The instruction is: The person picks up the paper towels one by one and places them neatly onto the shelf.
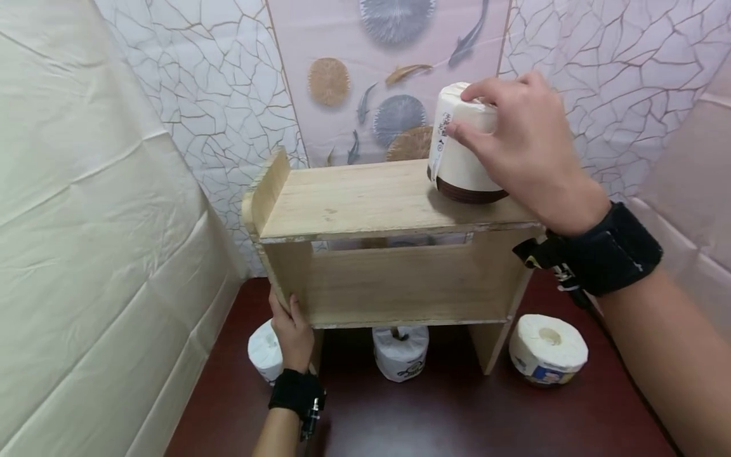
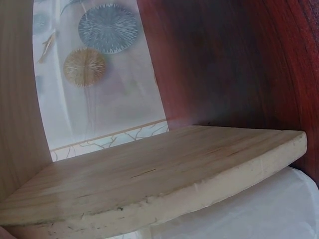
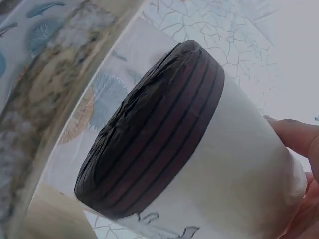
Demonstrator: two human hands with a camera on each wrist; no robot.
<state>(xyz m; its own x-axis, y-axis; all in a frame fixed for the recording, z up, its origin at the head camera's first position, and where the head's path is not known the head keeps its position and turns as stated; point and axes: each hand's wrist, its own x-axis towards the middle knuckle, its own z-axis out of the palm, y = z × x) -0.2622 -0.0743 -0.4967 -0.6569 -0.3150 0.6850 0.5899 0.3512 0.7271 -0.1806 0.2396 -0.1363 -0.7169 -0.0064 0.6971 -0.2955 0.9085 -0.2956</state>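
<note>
My right hand [image 1: 528,136] grips the upper end of a wrapped toilet roll [image 1: 465,149], white with a dark brown band at its base. The roll is over the right part of the top board of a small wooden shelf [image 1: 348,197]; its dark underside [image 3: 134,134] shows in the right wrist view. Low on the shelf's left side, my left hand [image 1: 294,333] holds the side panel [image 2: 149,179], fingers on the outside and thumb at the front edge. In the left wrist view most of that hand is out of frame.
One white wrapped roll [image 1: 265,352] stands left of the shelf, partly behind my left hand. Another [image 1: 401,355] sits under the lower board. A roll with a blue printed wrapper [image 1: 548,349] stands to the right on the dark red table [image 1: 388,419]. Patterned cloth [image 1: 211,82] hangs behind.
</note>
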